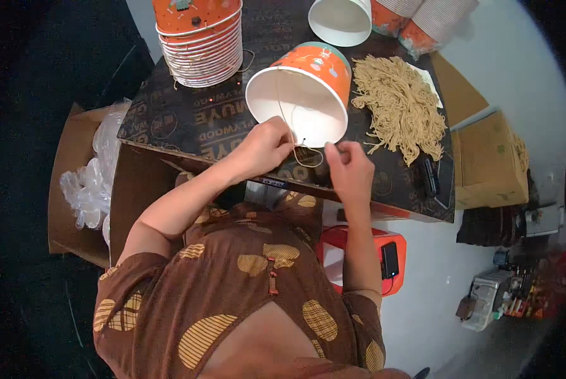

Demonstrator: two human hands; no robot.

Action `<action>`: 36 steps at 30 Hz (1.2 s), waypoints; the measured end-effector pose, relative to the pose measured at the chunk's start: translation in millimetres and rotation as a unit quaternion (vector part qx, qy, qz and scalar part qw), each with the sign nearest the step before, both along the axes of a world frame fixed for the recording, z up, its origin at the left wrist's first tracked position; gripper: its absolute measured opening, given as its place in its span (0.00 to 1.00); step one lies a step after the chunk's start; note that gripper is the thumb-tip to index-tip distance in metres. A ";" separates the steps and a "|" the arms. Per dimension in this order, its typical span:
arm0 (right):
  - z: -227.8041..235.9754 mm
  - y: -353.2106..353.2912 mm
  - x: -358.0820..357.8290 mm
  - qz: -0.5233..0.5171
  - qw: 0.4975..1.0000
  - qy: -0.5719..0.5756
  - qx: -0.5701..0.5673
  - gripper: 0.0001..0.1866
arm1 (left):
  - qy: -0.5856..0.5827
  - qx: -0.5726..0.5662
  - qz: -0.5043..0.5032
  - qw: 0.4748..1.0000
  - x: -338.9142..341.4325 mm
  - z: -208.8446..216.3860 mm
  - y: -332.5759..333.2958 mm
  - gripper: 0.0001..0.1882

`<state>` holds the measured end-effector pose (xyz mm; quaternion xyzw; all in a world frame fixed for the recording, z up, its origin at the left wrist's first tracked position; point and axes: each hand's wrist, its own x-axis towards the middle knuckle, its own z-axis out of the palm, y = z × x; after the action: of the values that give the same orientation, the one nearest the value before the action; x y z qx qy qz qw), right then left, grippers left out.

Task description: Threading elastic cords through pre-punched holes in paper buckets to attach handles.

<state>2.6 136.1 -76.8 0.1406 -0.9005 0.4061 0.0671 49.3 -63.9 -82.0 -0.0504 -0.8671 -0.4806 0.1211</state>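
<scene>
An orange paper bucket [305,95] with a white inside lies on its side on the dark board table [188,117], its mouth facing me. My left hand [265,149] pinches a thin tan string [308,158] at the bucket's lower rim. My right hand [349,167] pinches the string's other end just right of it, so a small loop hangs between the hands. Another strand runs up inside the bucket.
A pile of tan strings [400,104] lies right of the bucket. A stack of orange buckets [199,41] stands at back left, more buckets [384,19] at the back. A cardboard box of clear plastic lids [90,183] sits left, a red stool [365,256] below the table, cardboard boxes [488,167] right.
</scene>
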 end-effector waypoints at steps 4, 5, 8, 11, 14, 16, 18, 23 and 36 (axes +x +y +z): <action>6.0 -15.1 -13.9 -0.016 0.999 0.042 -0.008 0.23 | -0.050 -0.012 -0.106 0.993 36.7 44.4 -29.2 0.08; 2.7 -15.8 -18.3 -0.016 0.999 0.046 -0.009 0.23 | -0.078 -0.007 -0.140 0.987 42.1 52.2 -40.0 0.10; -15.7 -21.3 -33.4 0.043 0.986 0.158 -0.026 0.14 | -0.165 0.093 -0.014 0.982 62.0 87.6 -59.4 0.20; -8.6 -18.3 -22.3 0.087 0.987 0.110 -0.078 0.14 | -0.059 0.212 0.164 0.962 64.6 79.5 -84.9 0.18; 0.2 -24.1 9.4 0.174 0.964 0.189 -0.067 0.08 | -0.003 0.331 0.060 0.942 73.6 71.0 -85.3 0.47; 2.8 -39.7 25.6 0.244 0.922 0.288 -0.086 0.12 | 0.025 0.295 0.105 0.949 82.0 64.5 -74.4 0.54; 2.8 -37.4 36.4 0.252 0.922 0.294 -0.009 0.21 | 0.049 0.350 0.098 0.930 97.8 81.3 -59.4 0.57; 26.0 -23.3 34.0 0.328 0.910 0.242 -0.078 0.26 | 0.137 0.320 0.192 0.918 134.0 102.1 -81.8 0.54; -32.2 51.7 -30.0 0.073 0.981 0.165 -0.076 0.17 | 0.490 -0.021 0.365 0.791 14.5 225.2 -173.5 0.61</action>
<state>-27.4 187.9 -109.0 0.2658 -0.8306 0.4487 0.1953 63.8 -237.4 143.2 0.0385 -0.6552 -0.2933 0.6951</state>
